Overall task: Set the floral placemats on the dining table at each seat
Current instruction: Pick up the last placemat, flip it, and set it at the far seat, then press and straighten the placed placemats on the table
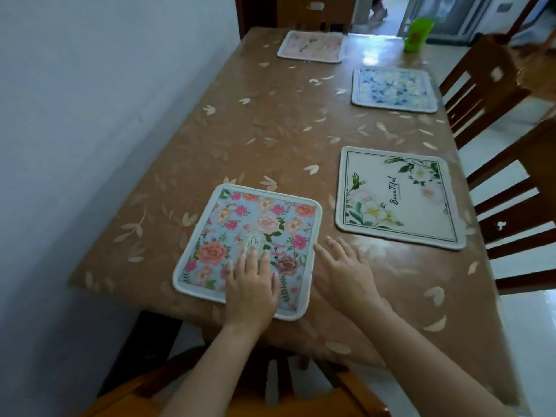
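Fingers [252, 257] of the left hand [251, 291] lie straight, pressing the near mat [240, 224] flat at the table [270, 130] end. The right hand [343, 275] is spread and empty, just beside the mat's right border. White mat [397, 197], blue mat [394, 88] and pink mat [311, 46] lie at other seats. Judged the final placement; next, square it to the edge.

The white placemat [397, 197], past the right grip [343, 275] and off to its right, says "Beautiful" in black curly letters. The blue flower placemat [255, 218] under the left grip [251, 290] has a small arch label. Just past the fingertips [245, 251] it reads "G A R"; the rest is too small to read. The far pink placemat [311, 46] has dark writing that is too blurry to read.
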`<state>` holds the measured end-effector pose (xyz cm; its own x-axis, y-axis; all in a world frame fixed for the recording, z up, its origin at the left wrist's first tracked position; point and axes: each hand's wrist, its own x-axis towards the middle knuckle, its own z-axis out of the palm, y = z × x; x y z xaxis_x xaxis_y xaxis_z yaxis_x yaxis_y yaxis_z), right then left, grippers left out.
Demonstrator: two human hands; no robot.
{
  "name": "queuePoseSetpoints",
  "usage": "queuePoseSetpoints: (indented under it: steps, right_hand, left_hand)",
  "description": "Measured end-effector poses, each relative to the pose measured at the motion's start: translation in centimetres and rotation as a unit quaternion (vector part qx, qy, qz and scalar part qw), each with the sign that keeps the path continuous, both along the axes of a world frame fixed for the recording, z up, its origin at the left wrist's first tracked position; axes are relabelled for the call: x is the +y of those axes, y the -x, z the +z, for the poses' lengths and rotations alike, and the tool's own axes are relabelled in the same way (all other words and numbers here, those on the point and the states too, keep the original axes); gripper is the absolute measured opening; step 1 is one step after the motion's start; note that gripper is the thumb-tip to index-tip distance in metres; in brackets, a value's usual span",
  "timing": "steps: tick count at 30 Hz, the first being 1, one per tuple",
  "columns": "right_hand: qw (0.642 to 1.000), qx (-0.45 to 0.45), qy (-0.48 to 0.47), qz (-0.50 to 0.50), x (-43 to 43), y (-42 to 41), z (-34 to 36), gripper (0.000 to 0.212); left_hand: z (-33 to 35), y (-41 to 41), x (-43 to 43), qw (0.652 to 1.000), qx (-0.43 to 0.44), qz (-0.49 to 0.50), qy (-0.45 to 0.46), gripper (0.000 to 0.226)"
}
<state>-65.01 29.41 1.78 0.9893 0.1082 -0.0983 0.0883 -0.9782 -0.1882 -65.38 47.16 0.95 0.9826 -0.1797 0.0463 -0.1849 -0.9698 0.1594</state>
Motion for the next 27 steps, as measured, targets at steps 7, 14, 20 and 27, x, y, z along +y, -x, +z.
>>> queuePoseSetpoints:
  steps: [7, 14, 20, 27]
  right_hand:
    - [0.998, -0.029, -0.020, 0.057, -5.2, 0.7, 3.9, 0.057]
    - [0.997, -0.053, -0.029, 0.047, -6.8, 1.8, 5.1, 0.056]
    - [0.998, -0.060, -0.028, 0.013, -7.8, 3.3, 5.1, 0.055]
    - [0.998, -0.052, -0.031, 0.004, -11.7, 4.9, 5.1, 0.054]
  left_hand:
    - [3.8, 2.3, -6.0, 0.995, -0.067, 0.055, 0.051, 0.044]
    - [5.0, 3.4, -7.9, 0.995, -0.054, 0.049, 0.062, 0.046]
    - [5.1, 3.7, -9.2, 0.996, -0.050, 0.025, 0.076, 0.046]
    - [4.7, 5.0, -12.6, 0.999, -0.012, 0.016, 0.043, 0.050]
